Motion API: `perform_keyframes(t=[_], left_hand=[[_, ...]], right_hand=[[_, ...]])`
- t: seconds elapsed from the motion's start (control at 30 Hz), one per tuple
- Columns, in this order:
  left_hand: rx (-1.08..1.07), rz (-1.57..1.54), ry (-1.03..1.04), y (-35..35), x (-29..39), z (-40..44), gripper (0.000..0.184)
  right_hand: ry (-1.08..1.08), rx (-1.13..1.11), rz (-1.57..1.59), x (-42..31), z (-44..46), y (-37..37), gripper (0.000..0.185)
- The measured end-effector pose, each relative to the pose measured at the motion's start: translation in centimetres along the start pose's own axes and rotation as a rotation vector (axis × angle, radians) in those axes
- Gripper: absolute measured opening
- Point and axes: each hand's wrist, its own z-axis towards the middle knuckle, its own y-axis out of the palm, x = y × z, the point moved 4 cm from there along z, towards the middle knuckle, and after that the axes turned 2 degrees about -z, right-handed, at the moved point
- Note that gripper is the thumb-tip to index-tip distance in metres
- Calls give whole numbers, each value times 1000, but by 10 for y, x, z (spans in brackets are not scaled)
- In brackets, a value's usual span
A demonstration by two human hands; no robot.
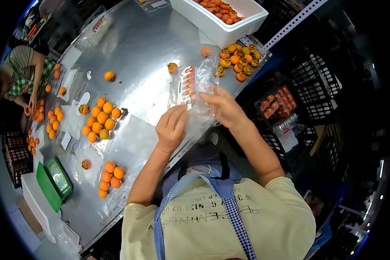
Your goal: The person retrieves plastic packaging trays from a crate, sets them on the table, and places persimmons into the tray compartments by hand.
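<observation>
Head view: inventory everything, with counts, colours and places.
table: one, silver, centre
foam box: one, white, top right
fruits: many, orange to yellow, table and foam box
package: one, clear, both hands
label: one, white and red, at package
scale: one, green, lower left
crates: several, black, right and far left
post: one, pale, upper right
co-worker: one, striped top, far left
left hand: one, bare, centre
right hand: one, bare, centre

"N121 07 00" and partly legible "MINUS" on the yellow shirt (pixel 264 232)
</observation>
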Motion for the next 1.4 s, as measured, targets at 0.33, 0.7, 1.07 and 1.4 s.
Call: perform_keyframes(t=[0.33, 0.7, 1.07, 1.4], left_hand=[[67, -1887, -1481, 95, 24, 43, 73], [-308, -2016, -1086, 194, 152, 242, 63], [-530, -1223, -347, 385, 271, 586, 49], [-852, -701, -459, 555, 311, 568, 72]], right_hand=[[-326, -273, 157, -87, -84, -138, 66], [-685, 340, -69, -170, -226, -406, 61], [-691, 1025, -162, -261, -314, -672, 31], [-111, 1182, -170, -207, -291, -774, 30]])
